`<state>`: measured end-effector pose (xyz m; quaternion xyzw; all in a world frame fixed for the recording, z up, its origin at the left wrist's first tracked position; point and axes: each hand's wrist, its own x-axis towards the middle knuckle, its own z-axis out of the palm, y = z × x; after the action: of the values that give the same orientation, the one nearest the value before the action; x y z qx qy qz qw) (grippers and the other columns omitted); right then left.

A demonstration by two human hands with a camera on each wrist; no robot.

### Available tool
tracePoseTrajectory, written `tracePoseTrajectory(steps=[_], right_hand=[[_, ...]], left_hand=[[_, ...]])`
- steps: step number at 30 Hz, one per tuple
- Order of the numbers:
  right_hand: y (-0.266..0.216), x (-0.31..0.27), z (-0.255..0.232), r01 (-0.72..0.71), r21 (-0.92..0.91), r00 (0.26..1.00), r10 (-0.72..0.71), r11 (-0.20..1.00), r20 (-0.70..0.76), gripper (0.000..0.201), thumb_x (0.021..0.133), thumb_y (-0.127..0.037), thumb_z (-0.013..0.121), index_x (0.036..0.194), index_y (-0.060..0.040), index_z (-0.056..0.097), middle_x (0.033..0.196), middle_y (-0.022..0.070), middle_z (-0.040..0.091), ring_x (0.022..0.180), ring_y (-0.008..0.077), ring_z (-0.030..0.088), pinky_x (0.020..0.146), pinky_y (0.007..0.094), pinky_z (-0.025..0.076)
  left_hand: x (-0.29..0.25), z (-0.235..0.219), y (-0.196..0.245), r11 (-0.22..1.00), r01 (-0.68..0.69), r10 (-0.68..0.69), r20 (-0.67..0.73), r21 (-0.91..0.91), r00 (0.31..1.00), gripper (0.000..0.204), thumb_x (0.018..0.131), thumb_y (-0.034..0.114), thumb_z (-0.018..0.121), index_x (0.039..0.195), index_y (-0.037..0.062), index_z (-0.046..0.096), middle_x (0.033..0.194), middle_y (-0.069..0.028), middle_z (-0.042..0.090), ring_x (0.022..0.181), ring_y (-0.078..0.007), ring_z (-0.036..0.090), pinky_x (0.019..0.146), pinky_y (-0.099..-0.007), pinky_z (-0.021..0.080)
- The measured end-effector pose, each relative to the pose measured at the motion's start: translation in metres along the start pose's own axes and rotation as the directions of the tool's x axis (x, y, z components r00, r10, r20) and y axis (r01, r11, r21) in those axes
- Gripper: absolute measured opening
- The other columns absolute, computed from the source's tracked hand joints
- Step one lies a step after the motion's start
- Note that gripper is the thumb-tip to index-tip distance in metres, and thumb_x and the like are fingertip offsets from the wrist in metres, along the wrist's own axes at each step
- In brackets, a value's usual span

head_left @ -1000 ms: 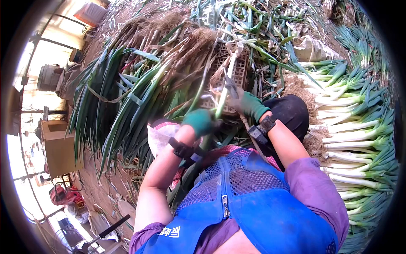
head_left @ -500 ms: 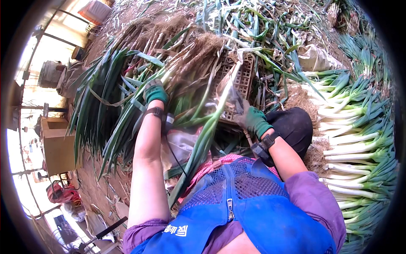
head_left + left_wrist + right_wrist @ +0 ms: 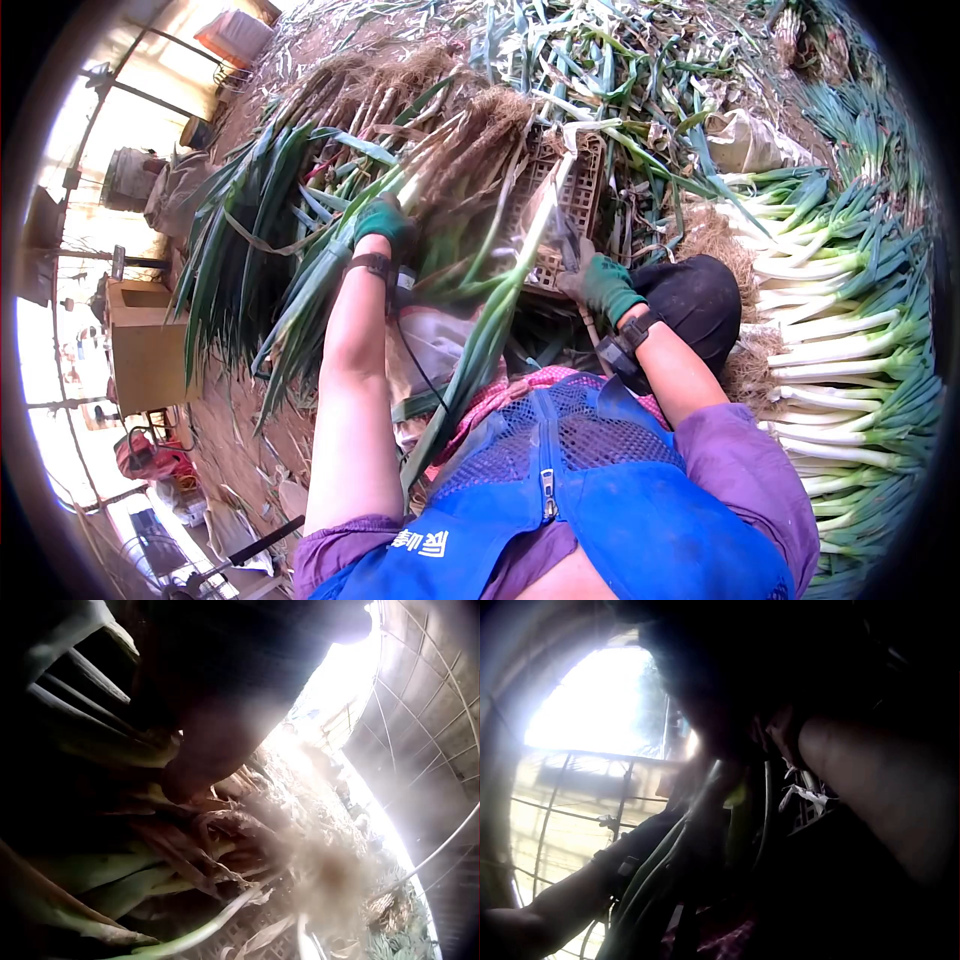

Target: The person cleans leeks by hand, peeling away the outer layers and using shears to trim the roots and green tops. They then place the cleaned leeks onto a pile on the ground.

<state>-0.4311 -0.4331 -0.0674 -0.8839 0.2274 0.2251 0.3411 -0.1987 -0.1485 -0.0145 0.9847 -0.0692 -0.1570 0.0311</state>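
In the head view my green-gloved left hand (image 3: 385, 222) grips a leek (image 3: 408, 188) at the front of the unpeeled heap, its leaves trailing down-left. My gloved right hand (image 3: 602, 284) holds a dark nozzle-like tool (image 3: 570, 240), with a thin hose below it. Beside the tool, a pale-stemmed leek (image 3: 538, 228) lies over the plastic crate (image 3: 578, 180), its leaves reaching my lap; neither hand visibly holds it. The left wrist view shows a dark finger (image 3: 202, 761) over dry husks (image 3: 217, 832). The right wrist view is mostly too dark to read.
Cleaned leeks (image 3: 830, 325) lie in a long row at the right, roots toward my knee (image 3: 695, 300). Loose leaves and trimmings (image 3: 620, 50) cover the ground ahead. A cardboard box (image 3: 150, 345) and a wire-framed wall stand at the left.
My left hand left the pale-stemmed leek, went up-left to the heap and now grips another, whose leaves have shifted rightward. My right hand keeps the tool and has moved slightly down.
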Motion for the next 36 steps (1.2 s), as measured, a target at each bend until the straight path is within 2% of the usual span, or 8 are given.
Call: tracePoseTrajectory(steps=[3,9,16,20,26,30,33,36], right_hand=[[0.001,-0.001,0.003,0.006,-0.011,1.000,-0.006,1.000,-0.025,0.088,0.077,-0.041,0.067,0.147,0.0035,0.036,0.117,0.0303,0.066,0.112,0.0422,0.064,0.098,0.0451,0.050],[0.007,0.003,0.011,0.044,-0.003,0.994,-0.044,0.999,-0.097,0.082,0.078,-0.041,0.067,0.143,0.0025,0.040,0.114,0.0316,0.066,0.108,0.0445,0.066,0.091,0.0470,0.053],[0.004,0.001,0.007,0.042,0.001,0.998,-0.042,0.999,-0.040,0.084,0.078,-0.041,0.068,0.141,0.0068,0.040,0.116,0.0300,0.067,0.111,0.0407,0.066,0.096,0.0450,0.052],[0.007,0.002,0.006,0.057,0.006,0.997,-0.056,0.998,-0.047,0.084,0.077,-0.039,0.068,0.141,0.0069,0.040,0.116,0.0307,0.066,0.111,0.0410,0.065,0.097,0.0450,0.051],[0.010,-0.001,0.003,0.070,0.030,0.996,-0.068,0.997,-0.066,0.083,0.079,-0.042,0.070,0.140,0.0047,0.039,0.112,0.0316,0.067,0.108,0.0436,0.066,0.094,0.0459,0.052],[0.011,0.004,0.005,0.074,0.061,0.996,-0.071,0.995,-0.057,0.083,0.079,-0.042,0.070,0.141,0.0045,0.041,0.112,0.0314,0.067,0.108,0.0423,0.066,0.093,0.0451,0.052],[0.013,0.015,0.010,0.094,0.221,0.996,-0.092,0.971,-0.016,0.078,0.079,-0.041,0.070,0.138,0.0031,0.046,0.111,0.0306,0.067,0.106,0.0411,0.067,0.091,0.0436,0.053],[0.015,0.019,0.013,0.128,0.341,0.992,-0.115,0.931,-0.058,0.069,0.077,-0.041,0.067,0.130,0.0025,0.053,0.111,0.0293,0.066,0.106,0.0399,0.066,0.092,0.0410,0.051]], left_hand=[[0.005,0.007,-0.004,0.989,0.026,-0.028,-0.012,-0.143,1.000,0.054,0.077,0.038,0.073,0.120,0.0056,0.067,0.130,-0.0255,0.062,0.122,-0.0384,0.060,0.102,-0.0431,0.049],[0.004,0.000,0.002,0.992,-0.056,0.053,0.029,0.115,0.998,0.051,0.073,0.039,0.074,0.117,0.0121,0.070,0.123,-0.0222,0.065,0.114,-0.0359,0.064,0.100,-0.0427,0.050],[0.005,0.021,0.002,0.983,-0.105,0.107,-0.004,0.149,0.994,0.072,0.065,0.037,0.082,0.126,0.0052,0.061,0.125,-0.0242,0.066,0.117,-0.0380,0.063,0.100,-0.0440,0.051],[-0.003,0.012,0.011,0.975,-0.096,0.071,0.130,0.199,0.989,0.073,0.063,0.039,0.083,0.126,0.0060,0.062,0.124,-0.0231,0.066,0.114,-0.0381,0.064,0.099,-0.0428,0.052],[-0.026,-0.062,0.006,0.993,-0.075,0.082,0.081,-0.086,0.993,0.049,0.064,0.042,0.076,0.101,0.0099,0.075,0.100,-0.0168,0.074,0.094,-0.0311,0.071,0.086,-0.0393,0.054],[-0.097,-0.148,0.051,0.948,-0.278,0.289,0.057,-0.152,0.956,0.046,0.068,0.045,0.074,0.094,0.0070,0.075,0.085,-0.0138,0.073,0.080,-0.0275,0.070,0.077,-0.0381,0.052],[-0.117,-0.141,0.080,0.943,-0.323,0.328,0.061,-0.084,0.943,0.056,0.072,0.049,0.076,0.109,0.0075,0.072,0.088,-0.0142,0.072,0.081,-0.0241,0.070,0.077,-0.0371,0.053],[-0.109,-0.084,0.115,0.957,-0.289,0.286,0.144,0.005,0.947,0.063,0.070,0.053,0.079,0.110,0.0049,0.070,0.096,-0.0171,0.073,0.086,-0.0283,0.071,0.080,-0.0392,0.054]])
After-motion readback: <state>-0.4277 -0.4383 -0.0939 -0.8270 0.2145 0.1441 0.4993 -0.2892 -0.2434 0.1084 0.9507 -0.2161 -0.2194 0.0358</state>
